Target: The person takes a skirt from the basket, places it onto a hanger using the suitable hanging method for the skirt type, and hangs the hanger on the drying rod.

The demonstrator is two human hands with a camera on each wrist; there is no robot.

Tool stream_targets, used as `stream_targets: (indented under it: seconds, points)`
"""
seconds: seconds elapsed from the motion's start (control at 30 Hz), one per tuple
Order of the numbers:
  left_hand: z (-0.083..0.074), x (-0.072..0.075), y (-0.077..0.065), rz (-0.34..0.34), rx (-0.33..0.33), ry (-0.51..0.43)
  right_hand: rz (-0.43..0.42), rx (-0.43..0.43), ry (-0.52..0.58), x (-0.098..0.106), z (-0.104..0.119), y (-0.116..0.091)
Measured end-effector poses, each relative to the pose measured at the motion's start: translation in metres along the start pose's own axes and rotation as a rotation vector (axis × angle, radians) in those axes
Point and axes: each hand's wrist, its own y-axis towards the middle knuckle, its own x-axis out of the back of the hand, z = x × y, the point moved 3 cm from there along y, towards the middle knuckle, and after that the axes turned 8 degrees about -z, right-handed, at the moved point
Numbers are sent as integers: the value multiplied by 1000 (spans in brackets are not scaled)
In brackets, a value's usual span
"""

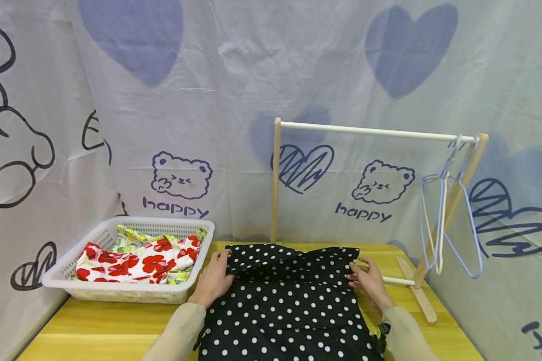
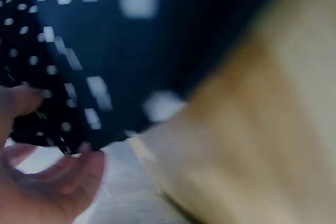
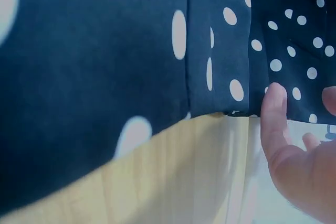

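Observation:
A black garment (image 1: 289, 311) with white polka dots lies spread on the table in front of me, its far edge raised and creased. At its far left corner my left hand (image 1: 214, 281) pinches the cloth between thumb and fingers. My right hand (image 1: 370, 282) holds the far right edge by the fingertips. In the left wrist view the thumb of the left hand (image 2: 47, 182) lies over the dotted cloth (image 2: 105, 51), with other fingers under its edge. One finger of the right hand (image 3: 304, 166) rests against the dotted cloth (image 3: 226, 40) in the right wrist view.
A white plastic basket (image 1: 117, 296) at the left holds red-flowered cloth (image 1: 153, 263) and yellow-green patterned cloth (image 1: 135, 235). Behind the garment stands a wooden rack (image 1: 276, 185) with a white rail (image 1: 366, 131). Several hangers (image 1: 442, 220) hang at its right end. Printed sheeting (image 1: 235, 75) encloses the table (image 1: 95, 331).

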Motion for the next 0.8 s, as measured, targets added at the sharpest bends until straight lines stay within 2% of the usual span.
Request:
stream_targets:
  seconds: [0.17,0.3,0.4,0.5,0.63,0.7,0.8]
  points:
    - [-8,4,1,-17,-36,33,0,-14,-1,2,-5,7]
    - [-8,7,3,-94,19,-38,57,-12,-4,1,-5,6]
    - [-6,6,3,-84,44,-92,108,-13,-39,0,-5,3]
    - [-8,1,2,-39,-4,-104,126,-9,-87,0,-5,2]
    - [-20,-6,-1,-19,-100,-144,73,-8,-87,4,-5,1]
    - [-29,-10,-2,-14,-140,-172,30,-24,-58,8,-4,1]
    - [-45,-15,-5,19,-195,-202,-19,-69,61,15,-4,2]
